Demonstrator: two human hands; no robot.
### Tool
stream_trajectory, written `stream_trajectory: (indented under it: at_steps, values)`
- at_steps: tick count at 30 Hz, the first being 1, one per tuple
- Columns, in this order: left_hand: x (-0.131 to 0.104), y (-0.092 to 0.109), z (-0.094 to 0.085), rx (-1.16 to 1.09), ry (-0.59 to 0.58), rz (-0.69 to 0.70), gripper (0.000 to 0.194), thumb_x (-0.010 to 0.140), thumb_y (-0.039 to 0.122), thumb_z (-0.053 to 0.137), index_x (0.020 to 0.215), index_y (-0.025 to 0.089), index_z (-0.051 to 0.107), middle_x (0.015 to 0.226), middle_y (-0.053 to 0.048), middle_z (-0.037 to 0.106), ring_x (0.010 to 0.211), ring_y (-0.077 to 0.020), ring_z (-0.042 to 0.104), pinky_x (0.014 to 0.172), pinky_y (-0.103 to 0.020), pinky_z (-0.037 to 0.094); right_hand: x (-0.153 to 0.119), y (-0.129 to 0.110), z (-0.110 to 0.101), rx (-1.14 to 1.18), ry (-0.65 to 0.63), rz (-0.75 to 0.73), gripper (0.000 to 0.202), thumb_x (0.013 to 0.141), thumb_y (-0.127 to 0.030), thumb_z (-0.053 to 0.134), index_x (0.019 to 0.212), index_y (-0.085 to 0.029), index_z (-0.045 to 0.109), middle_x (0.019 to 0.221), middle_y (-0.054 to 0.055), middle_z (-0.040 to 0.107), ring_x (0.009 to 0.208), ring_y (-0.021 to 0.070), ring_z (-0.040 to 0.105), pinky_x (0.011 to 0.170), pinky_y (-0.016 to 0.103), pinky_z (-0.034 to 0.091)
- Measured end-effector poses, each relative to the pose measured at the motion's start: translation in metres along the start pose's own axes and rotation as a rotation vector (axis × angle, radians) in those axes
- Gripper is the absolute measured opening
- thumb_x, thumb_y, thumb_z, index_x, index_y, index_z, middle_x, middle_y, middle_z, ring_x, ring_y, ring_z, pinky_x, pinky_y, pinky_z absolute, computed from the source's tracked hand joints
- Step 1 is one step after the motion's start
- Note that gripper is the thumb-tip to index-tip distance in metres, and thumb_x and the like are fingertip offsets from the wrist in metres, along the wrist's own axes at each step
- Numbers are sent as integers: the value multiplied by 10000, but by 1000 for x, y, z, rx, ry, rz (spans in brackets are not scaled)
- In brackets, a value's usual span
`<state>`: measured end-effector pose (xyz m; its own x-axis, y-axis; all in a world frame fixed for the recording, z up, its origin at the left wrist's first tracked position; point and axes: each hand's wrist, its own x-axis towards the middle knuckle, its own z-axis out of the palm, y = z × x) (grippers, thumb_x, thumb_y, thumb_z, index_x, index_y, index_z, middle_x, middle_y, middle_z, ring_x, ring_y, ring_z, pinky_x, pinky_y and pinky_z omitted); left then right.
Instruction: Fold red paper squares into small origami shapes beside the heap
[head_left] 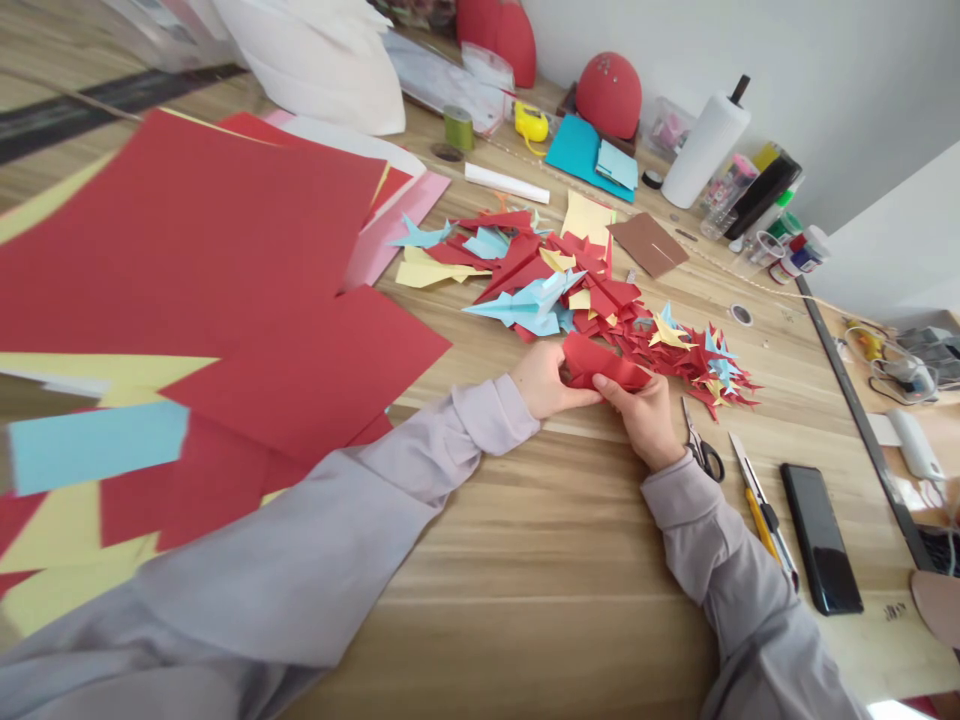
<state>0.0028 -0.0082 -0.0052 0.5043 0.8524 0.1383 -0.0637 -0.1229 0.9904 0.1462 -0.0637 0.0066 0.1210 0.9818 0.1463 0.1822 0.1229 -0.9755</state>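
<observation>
A partly folded piece of red paper (600,362) is held between my two hands above the table. My left hand (546,382) pinches its left end, with the thumb along the lower edge. On its right part presses the thumb of my right hand (646,418), while the other fingers are hidden behind the paper. Just beyond lies a heap of folded paper pieces (517,265), red, blue and yellow. A light blue paper plane (529,303) rests at the near side of that heap.
Large red sheets (187,220) cover the left, with yellow, pink and blue paper. Scissors (703,452), a utility knife (761,510) and a black phone (821,540) lie to the right. A white roll (705,150) and bottles stand at the back.
</observation>
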Motion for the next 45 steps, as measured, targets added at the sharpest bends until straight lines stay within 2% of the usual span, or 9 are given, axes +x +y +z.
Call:
stream_trajectory:
  at_steps: [6, 10, 14, 18, 26, 28, 31, 40, 45]
  values:
    - [1, 0, 2, -152, 0, -17, 416, 515, 247, 789, 870, 107, 623, 866, -78, 700, 828, -209, 656, 772, -344, 523, 0, -6, 3, -57, -6, -22, 227, 677, -396, 718, 688, -170, 694, 624, 9, 666, 627, 160, 604, 615, 288, 500]
    - [1, 0, 3, -189, -19, -4, 409, 502, 215, 789, 862, 115, 621, 884, -76, 701, 862, -221, 656, 798, -355, 518, 0, -7, 3, -82, -32, 12, 292, 684, -449, 700, 621, -167, 660, 526, 1, 602, 572, 152, 564, 553, 273, 470]
    - [2, -1, 2, -179, -19, -19, 412, 513, 211, 783, 877, 119, 611, 839, -57, 698, 832, -212, 661, 792, -358, 520, 0, -6, 1, -97, 19, 26, 350, 686, -460, 695, 525, -175, 569, 428, -33, 479, 492, 116, 476, 496, 245, 403]
    - [2, -2, 2, -238, -44, -9, 474, 496, 213, 795, 919, 117, 603, 867, -61, 696, 912, -226, 654, 831, -362, 510, 1, -5, -1, -100, 72, 29, 348, 705, -429, 684, 525, -174, 529, 429, -55, 443, 427, 76, 368, 456, 230, 338]
    - [2, 2, 0, -256, -11, -62, 426, 462, 276, 834, 779, 127, 592, 672, -22, 674, 773, -210, 666, 726, -332, 534, 2, 0, 0, -35, 55, 58, 345, 670, -484, 692, 603, -170, 566, 493, -40, 486, 460, 81, 389, 466, 225, 334]
    - [2, 3, -1, -254, 4, -77, 408, 459, 306, 840, 717, 137, 572, 613, -7, 649, 680, -186, 652, 645, -304, 532, 1, -1, 1, -52, 12, 65, 354, 666, -505, 686, 634, -169, 579, 508, -39, 487, 467, 81, 386, 457, 222, 316]
    - [3, 3, -2, -258, 9, -79, 403, 454, 325, 845, 660, 144, 550, 583, 0, 626, 630, -168, 635, 610, -291, 521, 1, -3, 2, -124, -83, 53, 414, 695, -523, 653, 532, -172, 506, 477, -47, 424, 454, 69, 333, 437, 223, 263]
    - [4, 4, 2, -287, 17, -56, 469, 410, 328, 854, 753, 124, 607, 722, -46, 691, 822, -224, 670, 779, -351, 527, 0, 4, -1, -271, -101, 55, 548, 727, -560, 596, 448, -189, 305, 457, -68, 239, 462, 51, 192, 415, 228, 151]
    - [4, 2, 2, -269, 3, -49, 489, 483, 338, 826, 862, 118, 609, 778, -59, 701, 838, -223, 666, 744, -338, 530, 2, 0, 0, -238, -47, 54, 544, 694, -585, 618, 439, -187, 351, 436, -66, 287, 437, 50, 220, 408, 228, 176]
